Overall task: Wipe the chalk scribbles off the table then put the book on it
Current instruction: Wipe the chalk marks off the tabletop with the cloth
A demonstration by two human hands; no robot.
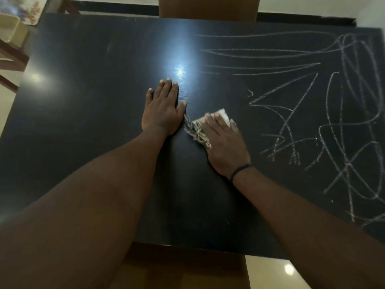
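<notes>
The cloth [200,128], small, soft and frayed, looks light and best worked under a flat palm; the right hand [224,142] presses it down with straight fingers, mid-table. The left hand [162,109] lies flat, holding nothing. Chalk scribbles [325,113] cover the dark glossy table [83,101] rightward; no book shows.
</notes>
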